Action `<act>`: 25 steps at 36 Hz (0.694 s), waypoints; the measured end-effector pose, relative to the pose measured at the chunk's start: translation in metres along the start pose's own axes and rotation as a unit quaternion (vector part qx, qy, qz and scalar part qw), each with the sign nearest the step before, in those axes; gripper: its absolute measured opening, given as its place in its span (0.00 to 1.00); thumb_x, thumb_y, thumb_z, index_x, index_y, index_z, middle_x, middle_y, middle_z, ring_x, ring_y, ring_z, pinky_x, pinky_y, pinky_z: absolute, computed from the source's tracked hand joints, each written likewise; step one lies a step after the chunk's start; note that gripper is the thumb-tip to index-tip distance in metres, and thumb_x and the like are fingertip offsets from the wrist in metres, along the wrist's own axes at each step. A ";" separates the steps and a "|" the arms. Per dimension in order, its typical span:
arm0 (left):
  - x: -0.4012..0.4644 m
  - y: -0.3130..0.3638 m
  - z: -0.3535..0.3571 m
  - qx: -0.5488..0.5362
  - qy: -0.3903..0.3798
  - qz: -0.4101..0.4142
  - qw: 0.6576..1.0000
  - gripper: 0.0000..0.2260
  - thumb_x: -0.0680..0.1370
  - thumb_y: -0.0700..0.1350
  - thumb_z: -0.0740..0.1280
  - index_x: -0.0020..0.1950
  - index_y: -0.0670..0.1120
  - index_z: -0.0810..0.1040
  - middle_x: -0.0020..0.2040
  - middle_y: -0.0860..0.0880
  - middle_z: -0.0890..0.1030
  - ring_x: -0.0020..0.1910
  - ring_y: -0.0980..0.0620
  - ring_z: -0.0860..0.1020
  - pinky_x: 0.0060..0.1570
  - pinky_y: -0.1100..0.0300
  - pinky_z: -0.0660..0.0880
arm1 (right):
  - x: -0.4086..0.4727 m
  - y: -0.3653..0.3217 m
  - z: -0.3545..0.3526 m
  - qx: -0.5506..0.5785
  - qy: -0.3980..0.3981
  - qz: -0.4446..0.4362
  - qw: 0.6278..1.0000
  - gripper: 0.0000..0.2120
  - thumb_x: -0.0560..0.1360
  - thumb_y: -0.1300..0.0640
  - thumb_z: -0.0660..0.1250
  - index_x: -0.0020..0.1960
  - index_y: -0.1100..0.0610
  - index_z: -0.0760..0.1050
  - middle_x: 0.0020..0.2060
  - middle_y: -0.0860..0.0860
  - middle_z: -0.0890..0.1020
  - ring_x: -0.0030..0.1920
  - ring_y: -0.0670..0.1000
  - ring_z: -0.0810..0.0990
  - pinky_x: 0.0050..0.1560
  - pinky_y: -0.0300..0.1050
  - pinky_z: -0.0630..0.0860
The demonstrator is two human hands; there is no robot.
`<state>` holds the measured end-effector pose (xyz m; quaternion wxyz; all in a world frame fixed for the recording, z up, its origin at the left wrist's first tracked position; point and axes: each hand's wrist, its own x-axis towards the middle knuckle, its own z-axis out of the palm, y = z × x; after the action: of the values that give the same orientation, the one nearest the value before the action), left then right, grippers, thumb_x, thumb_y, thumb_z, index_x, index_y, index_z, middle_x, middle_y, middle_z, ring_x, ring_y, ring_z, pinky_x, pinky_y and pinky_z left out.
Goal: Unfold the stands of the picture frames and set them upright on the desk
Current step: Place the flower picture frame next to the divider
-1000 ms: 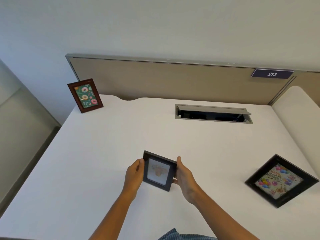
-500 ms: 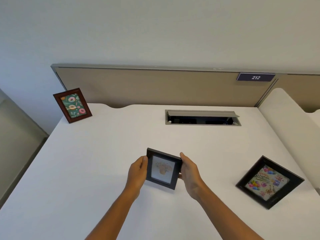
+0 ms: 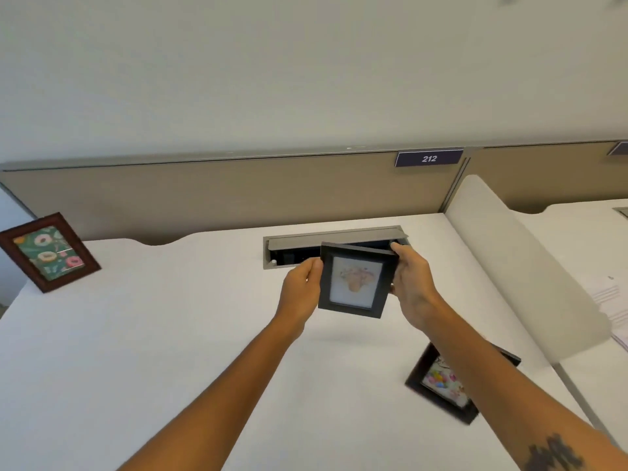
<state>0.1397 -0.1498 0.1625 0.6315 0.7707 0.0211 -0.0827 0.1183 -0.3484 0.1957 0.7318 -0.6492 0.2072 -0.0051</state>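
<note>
A small black picture frame (image 3: 355,281) with a pale picture hangs in the air above the white desk (image 3: 170,334), facing me. My left hand (image 3: 300,290) grips its left edge and my right hand (image 3: 413,283) grips its right edge and top corner. Its stand is hidden behind it. A brown frame with a doughnut print (image 3: 47,251) stands upright at the desk's far left. A larger black frame with a colourful picture (image 3: 441,385) lies flat at the right, partly hidden by my right forearm.
An open grey cable tray (image 3: 336,237) is set into the desk behind the held frame. A beige partition (image 3: 221,192) with a "212" label (image 3: 429,158) runs along the back. A white divider (image 3: 509,260) bounds the right side; papers (image 3: 611,300) lie beyond it.
Both hands have lifted the small black frame off the desk and carried it away from me, toward the cable tray. The view has tilted up and to the right.
</note>
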 end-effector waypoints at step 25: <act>0.223 0.047 0.277 0.052 -0.128 -0.094 0.986 0.19 0.85 0.50 0.58 0.50 0.35 0.76 0.44 0.41 0.77 0.45 0.46 0.74 0.49 0.49 0.76 | 0.253 -0.043 -0.224 0.036 0.115 0.070 0.990 0.13 0.85 0.44 0.59 0.53 0.53 0.75 0.47 0.55 0.84 0.55 0.57 0.83 0.63 0.59 0.73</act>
<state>0.3381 -0.4457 0.1214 0.5773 0.7803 0.0080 -0.2404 0.2913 -0.6375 0.1458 0.7246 -0.6013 0.3347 -0.0365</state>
